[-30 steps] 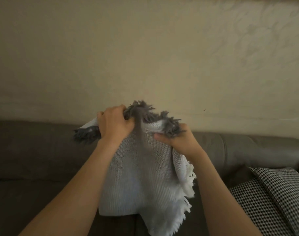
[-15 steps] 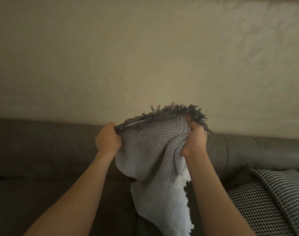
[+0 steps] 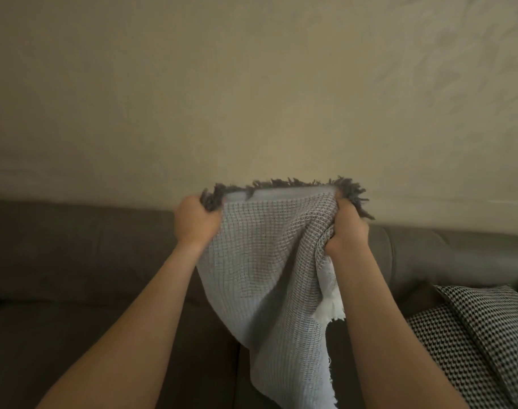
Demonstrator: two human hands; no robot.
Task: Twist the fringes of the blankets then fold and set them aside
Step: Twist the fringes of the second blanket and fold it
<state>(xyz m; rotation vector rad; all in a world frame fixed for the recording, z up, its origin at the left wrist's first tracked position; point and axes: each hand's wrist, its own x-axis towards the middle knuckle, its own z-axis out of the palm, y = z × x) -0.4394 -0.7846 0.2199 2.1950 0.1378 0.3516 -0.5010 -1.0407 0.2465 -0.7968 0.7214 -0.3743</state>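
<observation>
1. A brown sofa [image 3: 74, 261] fills the lower view under a plain beige wall [image 3: 251, 84]. A checked cushion [image 3: 473, 335] lies low to the right of the right fingers.
2. Nearest, both bare forearms reach up and forward, with the wrists raised.
3. The blanket [image 3: 266, 276] hangs below the fingers, and its lower end runs out of view. The pale waffle weave looks light, soft and floppy, and probably not slippery.
4. The left hand [image 3: 195, 222] grips the top left corner, its fingers [image 3: 206, 206] curled round bunched cloth. The right hand [image 3: 347, 234] grips the top right corner, its fingers closed on a fold.
5. The dark fringe [image 3: 281, 183] stands up between and just above the fingers. For twisting, it seems best to pinch a few strands near their roots.
</observation>
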